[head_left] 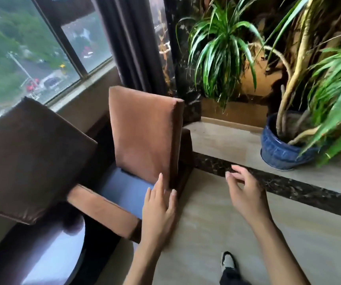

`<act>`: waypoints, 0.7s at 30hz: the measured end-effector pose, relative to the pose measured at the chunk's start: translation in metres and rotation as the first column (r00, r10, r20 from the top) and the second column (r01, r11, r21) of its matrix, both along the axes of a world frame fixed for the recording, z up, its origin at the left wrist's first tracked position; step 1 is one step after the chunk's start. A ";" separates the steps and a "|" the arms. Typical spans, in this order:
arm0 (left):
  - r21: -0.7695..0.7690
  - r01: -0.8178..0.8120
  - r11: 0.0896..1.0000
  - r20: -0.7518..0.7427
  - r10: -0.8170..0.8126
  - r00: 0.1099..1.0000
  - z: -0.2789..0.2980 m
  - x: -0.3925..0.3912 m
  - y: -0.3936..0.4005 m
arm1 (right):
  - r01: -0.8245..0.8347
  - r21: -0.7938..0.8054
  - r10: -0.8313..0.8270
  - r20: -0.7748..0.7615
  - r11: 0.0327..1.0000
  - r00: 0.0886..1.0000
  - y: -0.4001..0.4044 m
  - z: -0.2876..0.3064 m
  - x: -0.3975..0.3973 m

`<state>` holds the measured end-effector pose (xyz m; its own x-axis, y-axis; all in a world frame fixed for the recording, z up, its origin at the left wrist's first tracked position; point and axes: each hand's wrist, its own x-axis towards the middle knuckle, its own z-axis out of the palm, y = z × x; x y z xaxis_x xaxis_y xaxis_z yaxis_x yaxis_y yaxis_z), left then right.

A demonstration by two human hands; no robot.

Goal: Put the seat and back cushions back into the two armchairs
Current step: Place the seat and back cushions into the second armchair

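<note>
A tan cushion [142, 132] stands upright on its edge inside an armchair, leaning against the chair's dark right arm [186, 145]. The chair's bare bluish seat base [124, 190] shows beside it, and the tan left arm [103, 208] runs along the near side. My left hand [159, 208] lies flat with straight fingers against the cushion's lower front corner, not gripping it. My right hand [245, 190] hovers above the floor to the right, fingers spread and holding nothing. A larger dark brown cushion [27, 157] rests tilted at the left.
A round glossy dark table [42, 254] sits at the lower left under the brown cushion. A raised marble ledge [227, 140] to the right carries a blue plant pot [278, 153] and leafy plants [219, 50]. A window and dark curtain [128, 38] stand behind the chair.
</note>
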<state>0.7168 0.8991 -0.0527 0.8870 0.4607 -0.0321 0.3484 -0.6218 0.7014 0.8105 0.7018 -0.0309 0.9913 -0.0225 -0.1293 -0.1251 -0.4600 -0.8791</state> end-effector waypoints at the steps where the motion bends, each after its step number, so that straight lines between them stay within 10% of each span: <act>1: 0.002 -0.010 1.000 -0.006 0.010 1.000 0.005 0.020 0.000 | -0.018 0.004 0.018 -0.011 1.000 1.000 0.001 0.004 0.023; 21: -0.117 -0.497 0.860 -0.059 0.494 0.867 -0.032 0.260 0.212 | -0.487 -0.185 0.482 -0.077 0.853 0.873 0.263 -0.017 0.354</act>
<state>0.9772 1.1111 -0.0843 0.5405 0.8299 -0.1381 0.6067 -0.2708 0.7474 1.1641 0.9645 -0.0482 0.8793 0.4327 -0.1988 0.1355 -0.6275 -0.7667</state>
